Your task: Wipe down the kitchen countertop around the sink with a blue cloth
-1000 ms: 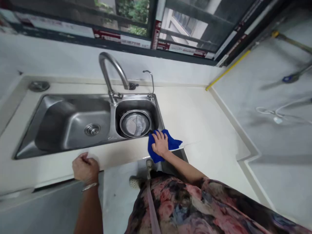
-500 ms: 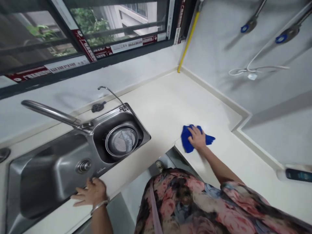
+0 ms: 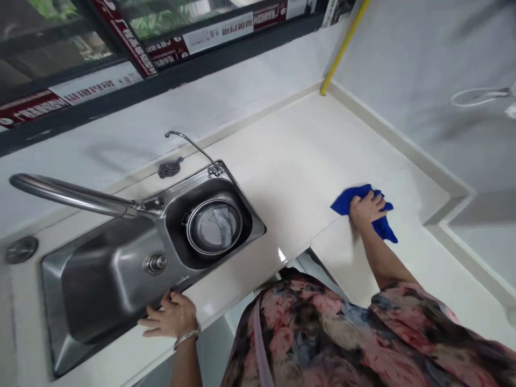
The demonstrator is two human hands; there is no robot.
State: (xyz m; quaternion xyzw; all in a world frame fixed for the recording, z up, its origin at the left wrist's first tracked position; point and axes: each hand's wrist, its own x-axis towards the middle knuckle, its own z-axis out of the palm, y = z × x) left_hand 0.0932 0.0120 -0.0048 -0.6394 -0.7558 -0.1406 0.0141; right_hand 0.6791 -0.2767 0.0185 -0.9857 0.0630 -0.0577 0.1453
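Note:
My right hand (image 3: 367, 208) presses a blue cloth (image 3: 381, 228) flat against the pale countertop (image 3: 298, 145), near the seam right of the sink. Cloth edges stick out on both sides of the fingers. My left hand (image 3: 173, 317) rests with spread fingers on the counter's front strip, by the near rim of the steel sink (image 3: 97, 269), holding nothing. A bracelet circles that wrist. In the sink's smaller right basin sits a round metal pan with a perforated strainer (image 3: 212, 228) in it. Something greyish lies on the strainer; I cannot make out what.
A large faucet (image 3: 76, 196) and a thin tap (image 3: 193, 144) rise behind the sink. A dark wire scrubber (image 3: 169, 169) lies by the wall. A yellow pipe (image 3: 342, 51) stands in the far corner. The right wall's raised edge (image 3: 449, 207) juts out in a step.
My right hand has slid the blue cloth to the right and farther from the counter's front edge. My left hand stays by the sink rim. The view has shifted down and leftward.

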